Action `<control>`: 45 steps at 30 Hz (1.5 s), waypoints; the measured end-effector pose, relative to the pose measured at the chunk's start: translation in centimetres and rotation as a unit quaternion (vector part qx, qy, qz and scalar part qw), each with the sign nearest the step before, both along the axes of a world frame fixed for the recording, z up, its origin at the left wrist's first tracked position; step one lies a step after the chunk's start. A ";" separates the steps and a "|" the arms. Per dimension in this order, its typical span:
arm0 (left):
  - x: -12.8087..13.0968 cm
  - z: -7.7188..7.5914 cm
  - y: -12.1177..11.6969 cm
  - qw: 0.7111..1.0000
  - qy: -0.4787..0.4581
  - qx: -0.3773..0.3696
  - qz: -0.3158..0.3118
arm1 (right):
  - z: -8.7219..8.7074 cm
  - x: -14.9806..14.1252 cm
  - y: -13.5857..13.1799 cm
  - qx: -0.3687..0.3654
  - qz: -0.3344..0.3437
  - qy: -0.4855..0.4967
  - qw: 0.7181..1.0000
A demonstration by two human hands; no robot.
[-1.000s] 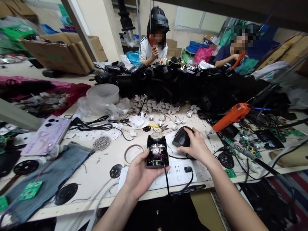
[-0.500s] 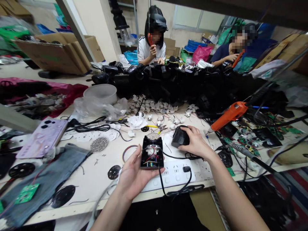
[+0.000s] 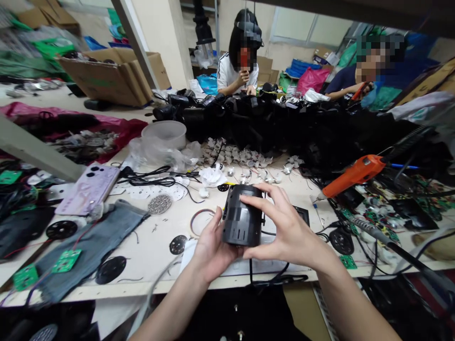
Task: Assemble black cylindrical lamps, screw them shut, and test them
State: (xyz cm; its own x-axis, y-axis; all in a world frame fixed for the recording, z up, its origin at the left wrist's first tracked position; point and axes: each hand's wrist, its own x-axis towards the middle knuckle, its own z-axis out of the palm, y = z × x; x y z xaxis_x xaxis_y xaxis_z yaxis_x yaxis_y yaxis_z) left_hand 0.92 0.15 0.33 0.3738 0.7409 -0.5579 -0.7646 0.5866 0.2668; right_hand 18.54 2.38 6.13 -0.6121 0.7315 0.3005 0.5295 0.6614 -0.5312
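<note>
A black plastic housing with small slots, of which the curved black cover [image 3: 245,213] faces me, sits between my hands above the table. My left hand [image 3: 213,253] cradles it from below and from the left side, thumb along its edge. From the right, my right hand [image 3: 289,227] grips the cover, with fingers over its top and the thumb at the lower edge. Wires and motor inside are hidden by the cover. A black cord [image 3: 251,270] hangs below the housing. Just behind them lies a tape ring [image 3: 194,219].
An orange electric screwdriver [image 3: 355,175] hangs at the right, over green circuit boards. Loose white motors [image 3: 241,154] lie at the back before a black heap. Left are a phone [image 3: 88,189], a grey cloth [image 3: 95,237] and a metal mesh disc [image 3: 159,204]. Two people sit opposite.
My right hand has brought the black cover left onto the open housing in my left hand, covering its wires. The view has shifted slightly left.
</note>
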 end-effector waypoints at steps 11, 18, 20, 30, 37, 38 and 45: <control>0.1 -0.1 -0.2 1.000 -0.029 -0.005 -0.005 | -2.0 0.4 1.5 -0.061 -0.004 0.005 0.998; 0.0 0.3 -0.1 1.000 -0.024 -0.001 -0.008 | -2.6 0.6 1.7 -0.103 -0.005 0.026 0.994; 0.0 0.3 -0.2 1.000 -0.022 0.001 -0.007 | -2.7 0.6 1.6 -0.119 -0.007 0.034 0.992; 0.0 0.3 -0.1 1.000 -0.023 0.000 -0.013 | -3.6 1.0 1.8 -0.153 -0.017 0.045 0.987; 0.0 0.0 -0.2 1.000 -0.017 0.004 -0.026 | -4.3 1.8 2.3 -0.151 0.015 0.051 0.987; 0.0 0.0 -0.2 1.000 -0.017 0.003 -0.026 | -4.3 1.8 2.3 -0.152 0.015 0.052 0.987; 0.1 0.2 -0.1 0.999 -0.013 0.010 -0.028 | -4.1 1.7 2.1 -0.166 -0.001 0.056 0.984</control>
